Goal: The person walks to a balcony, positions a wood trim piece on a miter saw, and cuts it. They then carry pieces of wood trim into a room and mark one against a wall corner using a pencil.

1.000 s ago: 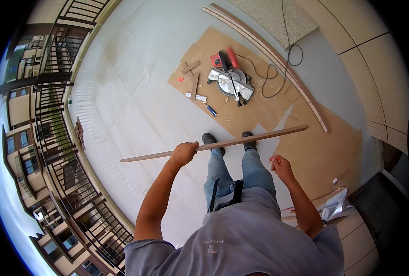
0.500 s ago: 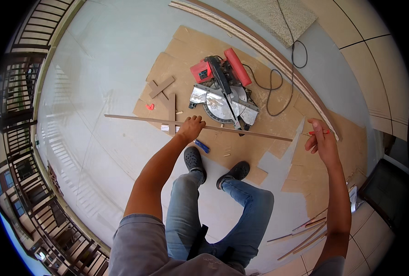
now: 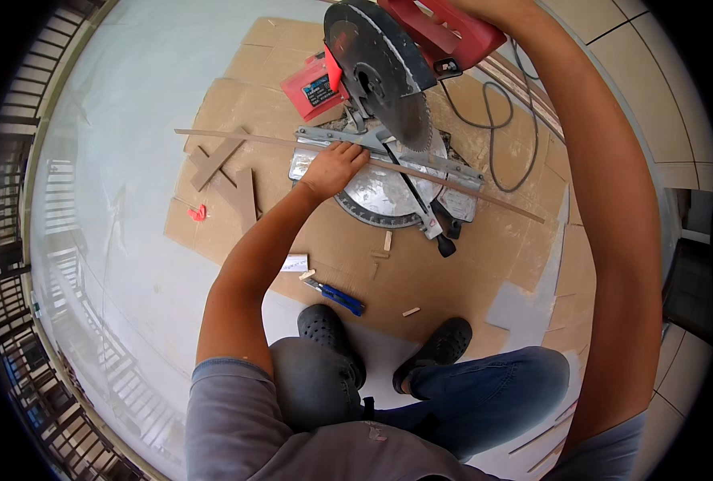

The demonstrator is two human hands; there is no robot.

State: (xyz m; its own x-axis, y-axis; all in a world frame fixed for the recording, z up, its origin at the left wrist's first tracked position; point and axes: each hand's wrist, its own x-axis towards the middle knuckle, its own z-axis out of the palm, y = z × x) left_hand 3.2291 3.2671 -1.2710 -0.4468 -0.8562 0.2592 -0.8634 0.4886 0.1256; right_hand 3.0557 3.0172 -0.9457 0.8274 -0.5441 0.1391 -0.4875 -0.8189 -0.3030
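Note:
A long, thin brown wood strip [image 3: 244,137] lies across the bed of a miter saw [image 3: 380,196], along its metal fence. My left hand [image 3: 336,170] is closed over the strip just left of the slot and presses it there. Above the bed the saw head is raised, its round toothed blade [image 3: 400,112] exposed near the strip. At the top edge my right hand [image 3: 496,8] is on the red handle [image 3: 472,40] of the saw head; its fingers are partly cut off by the picture's edge.
Cardboard sheets [image 3: 484,256] lie under the saw. Crossed brown wood offcuts [image 3: 220,164] and a small red object [image 3: 197,213] are to the left. A blue utility knife [image 3: 342,298] and small wood bits lie near my shoes. A dark cable [image 3: 492,126] loops at the right.
The strip has moved onto the saw bed with my left hand still on it. My right hand has gone from the right side up to the saw handle, and the saw head has risen.

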